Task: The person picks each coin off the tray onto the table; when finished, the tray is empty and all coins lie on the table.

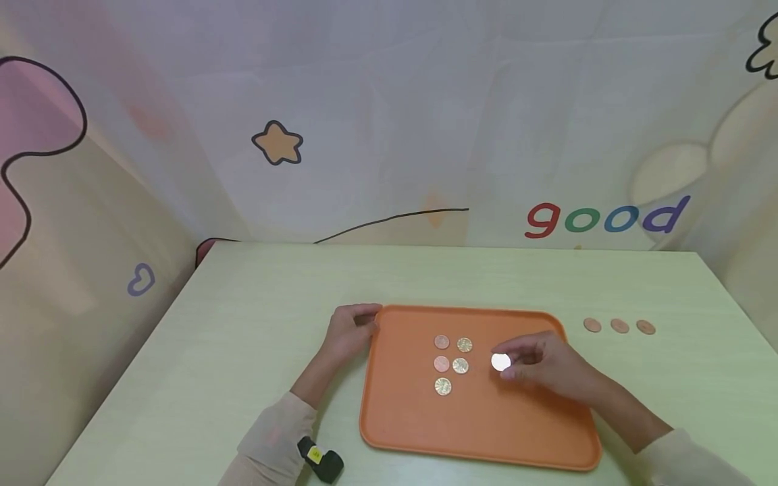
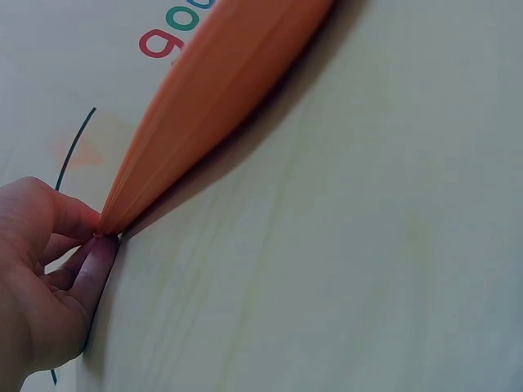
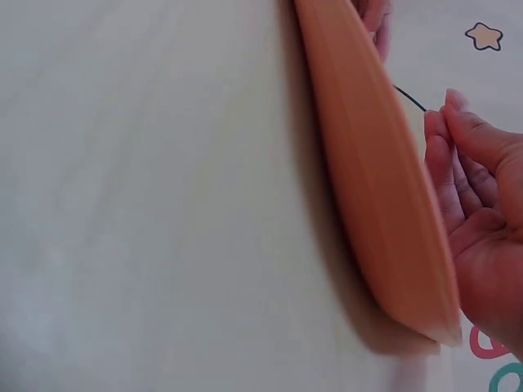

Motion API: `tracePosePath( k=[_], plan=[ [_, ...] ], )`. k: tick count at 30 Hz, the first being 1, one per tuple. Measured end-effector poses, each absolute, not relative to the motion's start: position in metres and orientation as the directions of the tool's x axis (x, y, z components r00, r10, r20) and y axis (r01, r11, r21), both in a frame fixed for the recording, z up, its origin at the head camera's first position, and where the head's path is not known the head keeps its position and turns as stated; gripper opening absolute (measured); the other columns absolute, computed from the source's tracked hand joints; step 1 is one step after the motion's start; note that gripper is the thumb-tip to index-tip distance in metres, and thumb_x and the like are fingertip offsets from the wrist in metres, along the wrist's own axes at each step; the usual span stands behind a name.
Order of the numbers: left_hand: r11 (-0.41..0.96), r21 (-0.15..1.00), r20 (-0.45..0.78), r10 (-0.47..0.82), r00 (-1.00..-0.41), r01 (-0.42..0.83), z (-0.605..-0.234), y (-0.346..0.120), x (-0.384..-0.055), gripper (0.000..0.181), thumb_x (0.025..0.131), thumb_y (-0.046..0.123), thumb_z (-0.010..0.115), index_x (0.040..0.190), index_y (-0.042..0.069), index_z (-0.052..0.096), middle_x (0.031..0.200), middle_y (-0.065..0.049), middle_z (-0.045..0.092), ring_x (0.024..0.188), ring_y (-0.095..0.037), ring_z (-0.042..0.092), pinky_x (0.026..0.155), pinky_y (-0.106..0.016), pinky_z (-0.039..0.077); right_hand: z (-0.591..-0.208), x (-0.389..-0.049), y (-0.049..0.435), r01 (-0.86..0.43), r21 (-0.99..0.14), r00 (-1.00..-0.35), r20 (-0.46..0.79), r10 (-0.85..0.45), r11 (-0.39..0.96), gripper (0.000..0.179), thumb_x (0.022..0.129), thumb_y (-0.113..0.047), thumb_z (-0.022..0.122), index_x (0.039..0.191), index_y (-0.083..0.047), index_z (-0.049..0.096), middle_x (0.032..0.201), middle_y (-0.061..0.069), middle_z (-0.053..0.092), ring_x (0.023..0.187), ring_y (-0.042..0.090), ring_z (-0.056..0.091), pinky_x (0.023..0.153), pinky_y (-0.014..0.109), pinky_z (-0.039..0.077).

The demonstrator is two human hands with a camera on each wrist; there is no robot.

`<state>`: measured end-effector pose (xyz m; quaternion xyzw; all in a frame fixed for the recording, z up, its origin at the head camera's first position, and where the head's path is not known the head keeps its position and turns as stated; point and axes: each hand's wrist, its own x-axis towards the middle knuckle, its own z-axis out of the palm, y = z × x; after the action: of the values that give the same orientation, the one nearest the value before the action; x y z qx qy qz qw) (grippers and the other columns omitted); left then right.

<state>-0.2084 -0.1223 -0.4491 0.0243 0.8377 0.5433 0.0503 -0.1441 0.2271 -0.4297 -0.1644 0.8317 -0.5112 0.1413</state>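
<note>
An orange tray (image 1: 516, 428) lies on the table. Its far left corner is pinched by my left hand (image 1: 348, 332), thumb and fingers meeting at the rim in the left wrist view. Over the tray's right half, my right hand (image 1: 547, 364) pinches a coin (image 1: 501, 362) that glares bright white in the head view. Several coins lie flat on the tray in two short columns. Among them are a copper-coloured coin (image 1: 441, 364) and a pale gold coin (image 1: 443, 386). In the right wrist view the tray's side stands between the camera and the pinching fingertips (image 3: 448, 110).
Three copper-coloured coins (image 1: 619, 326) lie in a row on the table (image 1: 243, 317), beyond the tray's far right corner. A black device with a yellow label (image 1: 321, 460) is at the left sleeve. A printed cloth (image 1: 389, 135) hangs behind the table.
</note>
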Motion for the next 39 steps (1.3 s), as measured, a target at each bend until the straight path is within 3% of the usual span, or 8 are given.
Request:
tracePosePath(
  k=[3, 10, 14, 22, 31, 35, 39],
  plan=[
    [0.408, 0.913, -0.053, 0.095, -0.994, -0.009, -0.45, -0.123, -0.209, 0.035, 0.09, -0.004, 0.06, 0.122, -0.001, 0.072, 0.121, -0.019, 0.072, 0.109, -0.029, 0.069, 0.083, -0.029, 0.059, -0.427, -0.144, 0.233, -0.103, -0.894, -0.923, -0.077, -0.377, 0.437, 0.044, 0.084, -0.017, 0.082, 0.121, 0.005, 0.071, 0.1, 0.006, 0.075, 0.083, 0.002, 0.065, 0.074, 0.019, 0.058],
    [0.412, 0.911, -0.045, 0.095, -0.995, -0.002, -0.45, -0.122, -0.209, 0.034, 0.09, -0.004, 0.06, 0.122, -0.001, 0.072, 0.12, -0.019, 0.073, 0.109, -0.029, 0.069, 0.084, -0.031, 0.059, -0.424, -0.144, 0.249, -0.098, -0.886, -0.941, -0.067, -0.333, 0.453, 0.042, 0.086, -0.016, 0.081, 0.121, 0.005, 0.071, 0.097, -0.014, 0.073, 0.084, 0.001, 0.067, 0.074, 0.019, 0.058],
    [0.407, 0.913, -0.043, 0.1, -0.994, 0.001, -0.45, -0.122, -0.209, 0.034, 0.09, -0.004, 0.06, 0.122, -0.002, 0.072, 0.12, -0.019, 0.073, 0.108, -0.029, 0.069, 0.085, -0.032, 0.059, -0.422, -0.142, 0.259, -0.092, -0.878, -0.949, -0.066, -0.309, 0.469, 0.041, 0.087, -0.016, 0.079, 0.121, 0.004, 0.07, 0.096, -0.019, 0.072, 0.086, 0.0, 0.068, 0.076, 0.019, 0.059],
    [0.413, 0.911, -0.043, 0.103, -0.994, 0.004, -0.449, -0.122, -0.208, 0.035, 0.09, -0.003, 0.06, 0.122, -0.001, 0.072, 0.122, -0.019, 0.072, 0.11, -0.029, 0.068, 0.087, -0.033, 0.059, -0.421, -0.138, 0.279, -0.149, -0.86, -0.963, 0.015, -0.267, 0.488, 0.038, 0.09, -0.008, 0.075, 0.122, 0.01, 0.067, 0.095, -0.024, 0.067, 0.085, -0.003, 0.068, 0.074, 0.016, 0.058],
    [0.408, 0.913, -0.051, 0.097, -0.994, -0.007, -0.45, -0.123, -0.208, 0.034, 0.09, -0.003, 0.06, 0.122, 0.0, 0.072, 0.122, -0.019, 0.072, 0.11, -0.029, 0.068, 0.088, -0.033, 0.059, -0.423, -0.136, 0.303, -0.095, -0.862, -0.984, 0.005, -0.181, 0.498, 0.041, 0.089, -0.007, 0.075, 0.124, 0.011, 0.065, 0.099, -0.034, 0.067, 0.084, -0.007, 0.07, 0.073, 0.013, 0.058],
    [0.409, 0.912, -0.057, 0.094, -0.994, -0.014, -0.45, -0.123, -0.208, 0.034, 0.09, -0.003, 0.061, 0.122, 0.0, 0.073, 0.121, -0.018, 0.072, 0.11, -0.029, 0.068, 0.088, -0.033, 0.059, -0.426, -0.135, 0.318, -0.082, -0.893, -0.988, 0.014, -0.154, 0.443, 0.031, 0.089, -0.003, 0.074, 0.12, -0.002, 0.073, 0.096, -0.029, 0.072, 0.083, -0.004, 0.072, 0.072, 0.014, 0.058],
    [0.406, 0.914, -0.052, 0.092, -0.994, -0.01, -0.45, -0.122, -0.208, 0.034, 0.09, -0.003, 0.061, 0.121, -0.001, 0.073, 0.12, -0.018, 0.073, 0.109, -0.029, 0.068, 0.087, -0.033, 0.058, -0.429, -0.132, 0.332, -0.088, -0.935, -0.989, 0.04, -0.145, 0.342, 0.036, 0.09, 0.004, 0.071, 0.117, -0.019, 0.077, 0.101, -0.026, 0.073, 0.084, -0.002, 0.074, 0.072, 0.017, 0.059]
  ],
)
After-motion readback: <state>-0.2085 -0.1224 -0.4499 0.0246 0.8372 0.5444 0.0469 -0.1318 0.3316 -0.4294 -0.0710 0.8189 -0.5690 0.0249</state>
